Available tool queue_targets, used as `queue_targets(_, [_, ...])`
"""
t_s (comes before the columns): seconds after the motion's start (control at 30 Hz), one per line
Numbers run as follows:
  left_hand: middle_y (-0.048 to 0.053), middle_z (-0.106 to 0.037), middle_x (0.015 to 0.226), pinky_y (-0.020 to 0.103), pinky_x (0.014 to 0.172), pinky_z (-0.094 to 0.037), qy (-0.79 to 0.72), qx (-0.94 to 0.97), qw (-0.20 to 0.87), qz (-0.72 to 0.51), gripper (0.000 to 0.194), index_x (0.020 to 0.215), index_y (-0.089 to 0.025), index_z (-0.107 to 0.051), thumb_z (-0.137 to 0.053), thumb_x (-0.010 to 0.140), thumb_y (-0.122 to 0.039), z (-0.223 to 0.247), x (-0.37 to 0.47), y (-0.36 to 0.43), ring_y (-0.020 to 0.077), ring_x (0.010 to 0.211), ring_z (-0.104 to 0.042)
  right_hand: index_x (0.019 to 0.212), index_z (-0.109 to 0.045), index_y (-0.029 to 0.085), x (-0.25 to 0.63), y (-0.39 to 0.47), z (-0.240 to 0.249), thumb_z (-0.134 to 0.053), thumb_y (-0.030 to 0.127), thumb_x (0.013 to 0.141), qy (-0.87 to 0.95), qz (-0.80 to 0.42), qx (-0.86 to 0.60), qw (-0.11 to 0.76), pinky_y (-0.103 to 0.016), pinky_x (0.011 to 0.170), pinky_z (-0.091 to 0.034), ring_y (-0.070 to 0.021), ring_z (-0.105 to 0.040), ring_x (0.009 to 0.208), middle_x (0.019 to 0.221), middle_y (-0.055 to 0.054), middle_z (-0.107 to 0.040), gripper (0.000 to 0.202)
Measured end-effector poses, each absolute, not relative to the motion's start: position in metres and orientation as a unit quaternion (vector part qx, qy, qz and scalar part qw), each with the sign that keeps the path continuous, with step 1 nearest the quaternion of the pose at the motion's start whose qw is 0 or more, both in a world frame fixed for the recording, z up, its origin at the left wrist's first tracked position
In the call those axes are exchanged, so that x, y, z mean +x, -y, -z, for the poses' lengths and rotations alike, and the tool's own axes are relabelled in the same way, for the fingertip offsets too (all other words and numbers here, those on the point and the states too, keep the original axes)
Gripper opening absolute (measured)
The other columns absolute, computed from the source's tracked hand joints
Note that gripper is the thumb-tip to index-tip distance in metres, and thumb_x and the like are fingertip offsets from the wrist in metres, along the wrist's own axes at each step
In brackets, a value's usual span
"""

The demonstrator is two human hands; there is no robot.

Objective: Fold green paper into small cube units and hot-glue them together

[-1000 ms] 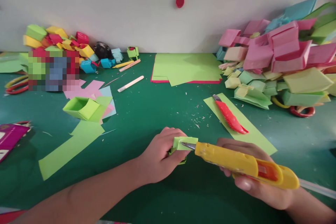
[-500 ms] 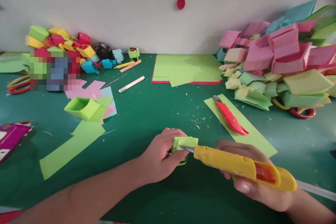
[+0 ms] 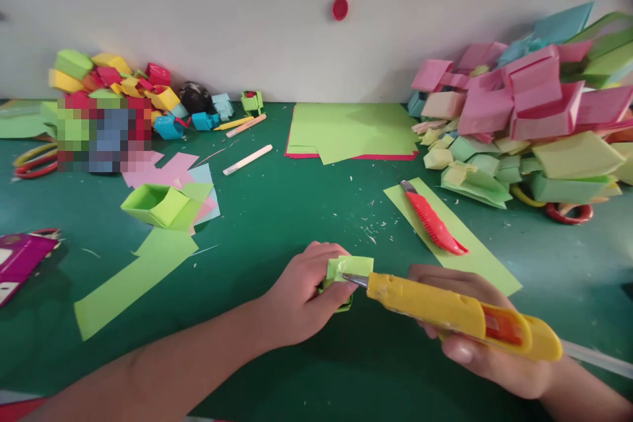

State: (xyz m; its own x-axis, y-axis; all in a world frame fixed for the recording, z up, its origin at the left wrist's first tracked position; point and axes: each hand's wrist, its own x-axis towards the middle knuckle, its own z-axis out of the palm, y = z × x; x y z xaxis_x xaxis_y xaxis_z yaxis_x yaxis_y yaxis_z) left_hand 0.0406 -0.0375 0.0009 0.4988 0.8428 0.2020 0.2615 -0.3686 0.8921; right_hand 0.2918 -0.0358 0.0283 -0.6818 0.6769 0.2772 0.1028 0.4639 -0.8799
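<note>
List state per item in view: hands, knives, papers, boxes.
left hand: gripping the small folded green paper
right hand: gripping the yellow utility knife, blade out, tip at the folded paper
red utility knife: lying on a green paper strip, blade tip showing
green paper box: open, lying tilted
green sheet stack: flat, unfolded

You have no lettering, brand, number or sign to read here. The magenta packet [image 3: 20,262] at the near left edge shows white patches, but they are too blurred to make out as writing.
</note>
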Motion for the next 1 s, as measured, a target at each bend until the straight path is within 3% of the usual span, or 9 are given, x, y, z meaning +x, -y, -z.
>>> queue_targets(0.47, [0.004, -0.068, 0.088, 0.032, 0.079, -0.041, -0.357, 0.766, 0.409, -0.345, 0.036, 0.085, -0.018, -0.061, -0.043, 0.107, -0.041, -0.0010, 0.0406, 0.0372, 0.0165, 0.082, -0.059, 0.074, -0.049, 0.022, 0.2894, 0.0350, -0.0316, -0.048, 0.063, 0.099, 0.790, -0.431, -0.261, 0.350, -0.026, 0.045, -0.033, -0.0123, -0.047, 0.054, 0.064, 0.001, -0.051, 0.048])
queue_targets(1.0, [0.004, -0.068, 0.088, 0.033, 0.081, -0.042, -0.360, 0.769, 0.407, -0.336, 0.034, 0.087, -0.018, -0.060, -0.043, 0.107, -0.039, -0.0042, 0.0409, 0.0379, 0.0161, 0.082, -0.059, 0.074, -0.043, 0.023, 0.2901, 0.0351, -0.0284, -0.048, 0.058, 0.100, 0.790, -0.448, -0.244, 0.340, -0.028, 0.049, -0.031, -0.0134, -0.044, 0.057, 0.065, 0.002, -0.046, 0.045])
